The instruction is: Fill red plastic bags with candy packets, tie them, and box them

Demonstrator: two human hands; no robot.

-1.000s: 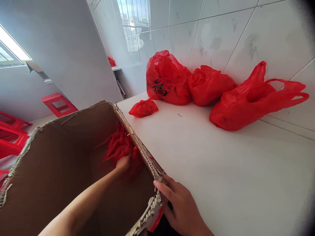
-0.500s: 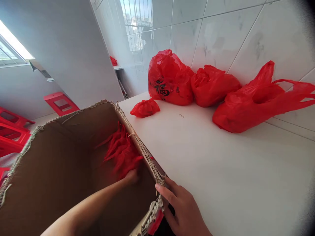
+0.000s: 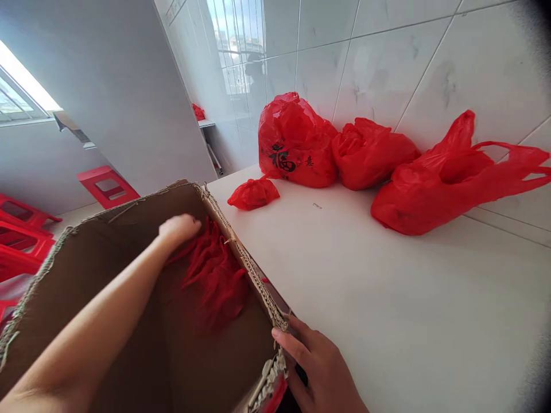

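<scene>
A cardboard box [image 3: 103, 298] with rough-cut rims stands at the left, open at the top. Inside it, along the right wall, lies a crumpled red plastic bag [image 3: 217, 281]. My left hand [image 3: 181, 228] reaches into the box, its fingers curled at the far end of this bag; the fingertips are hidden. My right hand [image 3: 316, 358] grips the right rim near the front corner, thumb on top and fingers round the outer side.
A white table [image 3: 365, 298] lies to the right. Along the tiled wall on it stand a small tied red bag [image 3: 253, 194], a large bag with black characters [image 3: 297, 140], a bundled bag [image 3: 374, 152] and a bag with loose handles [image 3: 424, 192]. Red stools [image 3: 109, 186] are at the left.
My left hand has moved from the near end of the red bag to its far end in the box. My right hand keeps its hold on the rim.
</scene>
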